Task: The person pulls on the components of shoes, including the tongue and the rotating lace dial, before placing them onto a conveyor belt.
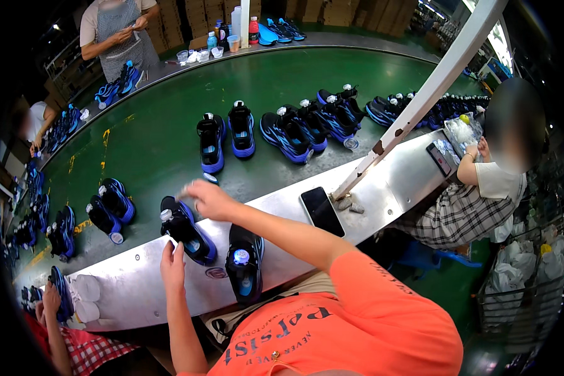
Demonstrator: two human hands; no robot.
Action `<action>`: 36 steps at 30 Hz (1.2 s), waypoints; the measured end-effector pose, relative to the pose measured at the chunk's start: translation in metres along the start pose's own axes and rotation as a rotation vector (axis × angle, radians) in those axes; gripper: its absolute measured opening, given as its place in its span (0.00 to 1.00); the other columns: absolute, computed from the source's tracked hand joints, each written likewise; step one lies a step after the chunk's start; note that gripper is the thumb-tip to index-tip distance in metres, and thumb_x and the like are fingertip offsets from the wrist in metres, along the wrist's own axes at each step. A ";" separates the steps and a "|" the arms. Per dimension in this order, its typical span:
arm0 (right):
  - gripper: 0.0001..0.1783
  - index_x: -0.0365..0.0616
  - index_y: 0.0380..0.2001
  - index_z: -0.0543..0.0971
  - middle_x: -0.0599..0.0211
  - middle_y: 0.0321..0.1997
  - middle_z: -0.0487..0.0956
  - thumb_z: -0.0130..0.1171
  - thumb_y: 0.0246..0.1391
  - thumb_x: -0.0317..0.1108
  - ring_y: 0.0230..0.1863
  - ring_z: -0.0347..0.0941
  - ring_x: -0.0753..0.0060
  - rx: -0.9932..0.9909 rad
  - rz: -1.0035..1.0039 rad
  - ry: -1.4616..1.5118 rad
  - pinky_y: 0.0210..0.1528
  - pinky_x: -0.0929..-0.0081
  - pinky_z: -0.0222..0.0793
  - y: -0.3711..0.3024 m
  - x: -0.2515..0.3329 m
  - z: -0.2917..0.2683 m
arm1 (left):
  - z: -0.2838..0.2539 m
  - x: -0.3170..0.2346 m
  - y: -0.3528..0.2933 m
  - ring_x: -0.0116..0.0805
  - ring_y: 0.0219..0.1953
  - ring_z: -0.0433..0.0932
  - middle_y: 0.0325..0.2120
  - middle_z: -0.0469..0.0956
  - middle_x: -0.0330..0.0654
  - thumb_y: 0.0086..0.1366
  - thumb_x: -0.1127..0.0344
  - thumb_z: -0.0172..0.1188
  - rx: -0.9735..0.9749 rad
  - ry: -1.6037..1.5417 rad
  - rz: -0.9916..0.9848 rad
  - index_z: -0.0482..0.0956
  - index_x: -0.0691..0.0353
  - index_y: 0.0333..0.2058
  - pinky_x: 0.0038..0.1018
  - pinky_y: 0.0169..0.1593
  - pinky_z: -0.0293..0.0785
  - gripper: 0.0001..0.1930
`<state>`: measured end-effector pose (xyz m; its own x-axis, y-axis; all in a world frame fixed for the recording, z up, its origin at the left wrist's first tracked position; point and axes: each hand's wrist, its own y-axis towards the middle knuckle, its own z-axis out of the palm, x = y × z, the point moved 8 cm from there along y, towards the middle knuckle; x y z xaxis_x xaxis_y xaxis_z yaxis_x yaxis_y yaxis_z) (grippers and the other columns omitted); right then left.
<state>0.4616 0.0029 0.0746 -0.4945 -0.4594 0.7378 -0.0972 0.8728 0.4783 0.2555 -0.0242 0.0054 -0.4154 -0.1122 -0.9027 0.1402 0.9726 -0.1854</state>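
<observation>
In front of me, a black and blue sneaker [197, 240] lies on the metal ledge with a white wad at its opening. My left hand [172, 269] is beside it, thumb and fingers pinched on a small white piece [177, 247] whose kind I cannot make out. Over the sneaker's far end my right hand [212, 199] reaches leftward, fingers stretched out and slightly blurred, apparently holding nothing. A second sneaker [244, 282], closer to my body, carries a round blue-and-white object [241, 255]. Between the two shoes a round label [216, 272] rests on the ledge.
Beyond the ledge, several sneakers [212, 143] stand on the green belt [169, 150]. A phone [323, 211] lies right of my arm, near a slanted white post [413, 103]. Co-workers sit at right [492, 182] and lower left [59, 326]; another person [116, 44] stands across.
</observation>
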 end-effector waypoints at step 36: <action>0.28 0.55 0.47 0.75 0.57 0.38 0.71 0.71 0.39 0.38 0.41 0.74 0.52 0.753 -0.017 -0.231 0.38 0.60 0.69 -0.072 0.053 0.030 | 0.041 -0.031 -0.052 0.22 0.18 0.68 0.20 0.78 0.37 0.64 0.61 0.57 0.340 0.180 0.027 0.80 0.66 0.26 0.22 0.21 0.59 0.14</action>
<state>0.4168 -0.0795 0.0650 -0.6465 -0.4998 0.5763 -0.6244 0.7808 -0.0232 0.2979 -0.0794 0.0268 -0.5545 -0.0204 -0.8319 0.4310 0.8482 -0.3080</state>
